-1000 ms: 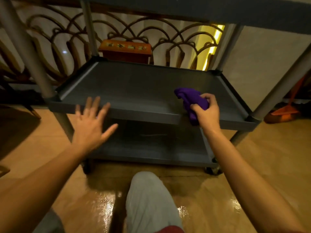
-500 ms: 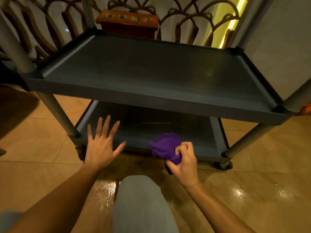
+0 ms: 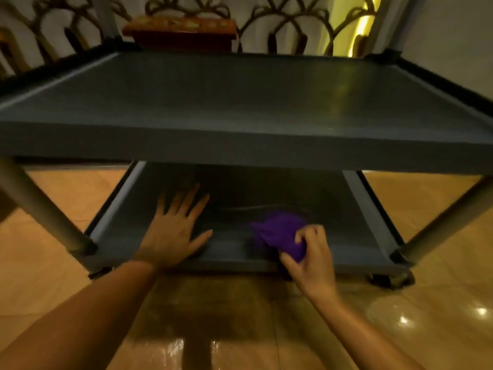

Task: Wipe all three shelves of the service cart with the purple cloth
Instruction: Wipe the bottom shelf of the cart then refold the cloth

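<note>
Two shelves of the grey service cart [image 3: 240, 145] are in view: the middle shelf [image 3: 240, 97], seen from just above, and the bottom shelf [image 3: 346, 225] under it, close to the floor. Left hand [image 3: 174, 231]: flat, fingers spread wide, palm down over the front left part of the bottom shelf, heel of the hand at the front lip; holds nothing. Right hand [image 3: 312, 259]: fingers curled closed around the purple cloth [image 3: 277, 233], which is bunched into a ball. Cloth sits on the bottom shelf, front right of centre, just inside the front lip, near the left hand but apart from it. Whether the cloth presses on the surface or only touches it: cannot tell, frame is blurred. Middle shelf surface bare. A red-brown box [image 3: 181, 30] stands behind the cart, in front of a scrolled metal railing [image 3: 288, 25]. Glossy tan tile floor [image 3: 426, 316] with light reflections; one caster [image 3: 392, 280] visible at the front right corner.
</note>
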`<control>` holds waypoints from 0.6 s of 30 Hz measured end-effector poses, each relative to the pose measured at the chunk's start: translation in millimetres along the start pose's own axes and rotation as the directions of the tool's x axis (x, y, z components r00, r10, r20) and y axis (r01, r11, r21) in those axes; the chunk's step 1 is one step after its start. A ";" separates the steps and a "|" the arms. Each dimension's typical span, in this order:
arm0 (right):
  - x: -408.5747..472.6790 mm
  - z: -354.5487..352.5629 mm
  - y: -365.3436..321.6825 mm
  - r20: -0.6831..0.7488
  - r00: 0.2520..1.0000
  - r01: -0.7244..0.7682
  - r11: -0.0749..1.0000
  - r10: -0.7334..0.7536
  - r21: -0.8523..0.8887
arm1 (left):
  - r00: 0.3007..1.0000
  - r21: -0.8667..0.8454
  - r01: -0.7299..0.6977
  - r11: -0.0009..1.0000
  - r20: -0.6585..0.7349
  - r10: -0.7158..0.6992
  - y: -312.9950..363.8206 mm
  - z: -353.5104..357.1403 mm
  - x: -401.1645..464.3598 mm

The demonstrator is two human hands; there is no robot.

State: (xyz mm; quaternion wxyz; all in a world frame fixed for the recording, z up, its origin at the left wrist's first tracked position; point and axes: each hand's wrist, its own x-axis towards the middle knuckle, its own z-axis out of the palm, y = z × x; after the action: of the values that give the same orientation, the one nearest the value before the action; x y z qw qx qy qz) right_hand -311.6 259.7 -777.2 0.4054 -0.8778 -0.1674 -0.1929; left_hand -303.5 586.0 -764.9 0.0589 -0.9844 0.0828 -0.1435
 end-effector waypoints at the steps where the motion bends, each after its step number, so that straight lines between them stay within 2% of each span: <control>1: 5.5 0.1 6.6 -0.016 0.999 -0.033 0.999 0.033 0.031 | 0.997 -0.047 0.077 0.996 0.021 -0.076 -1.7 1.5 10.8; 3: 2.5 -3.6 11.8 -0.076 0.990 -0.118 0.993 0.119 0.020 | 0.983 -0.072 0.150 0.986 0.117 -0.141 3.0 4.3 15.3; 8: 27.6 -32.0 47.4 -0.170 0.942 -0.294 0.956 0.289 -0.004 | 0.963 -0.164 0.208 0.964 0.208 -0.172 16.5 19.5 25.7; 11: 62.3 -31.4 72.1 -0.186 0.898 -0.414 0.909 0.399 -0.050 | 0.900 -0.227 0.353 0.908 0.349 -0.263 3.0 26.3 33.9; 14: 90.9 -24.3 93.9 -0.202 0.873 -0.480 0.858 0.445 -0.184 | 0.871 -0.227 0.391 0.892 0.403 -0.280 -23.5 39.3 30.8; 18: 111.0 -17.1 121.7 -0.172 0.816 -0.569 0.710 0.553 -0.416 | 0.878 -0.169 0.359 0.918 0.394 -0.271 -63.8 60.7 20.9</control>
State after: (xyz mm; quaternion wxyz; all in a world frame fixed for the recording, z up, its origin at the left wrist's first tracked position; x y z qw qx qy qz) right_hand -163.7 186.8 -793.1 0.2337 -0.9523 0.1629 -0.1092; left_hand -256.7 650.4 -808.1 -0.0692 -0.9938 -0.0754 0.0439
